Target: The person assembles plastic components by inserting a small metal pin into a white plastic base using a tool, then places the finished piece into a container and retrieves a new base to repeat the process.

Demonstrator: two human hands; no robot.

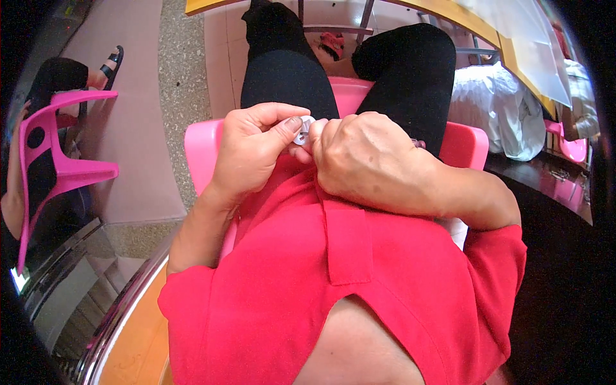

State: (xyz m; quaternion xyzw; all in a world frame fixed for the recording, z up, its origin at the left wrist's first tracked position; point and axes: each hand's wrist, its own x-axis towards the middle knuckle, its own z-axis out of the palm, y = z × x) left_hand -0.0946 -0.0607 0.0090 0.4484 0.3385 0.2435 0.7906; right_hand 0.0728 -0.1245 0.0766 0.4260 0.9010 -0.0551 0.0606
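Between my two hands, over my lap, is a small white piece (303,131), smooth and rounded with a dark opening or slot in it; its exact kind is unclear. My left hand (253,147) pinches it between thumb and index finger. My right hand (362,157) is closed in a loose fist, back of the hand up, its fingertips right against the piece. What the right fingers hold is hidden behind the knuckles. A small pinkish-dark bit (418,144) peeks out past the far side of my right hand, too little of it showing to name.
I sit on a pink chair (202,154). Ahead is a wood-edged table (462,24) with clear plastic sheeting (529,38) hanging off it. White cloth (491,106) bunches below at right. Another person sits at far left beside a pink chair (70,167); a metal rail (122,321) curves at lower left.
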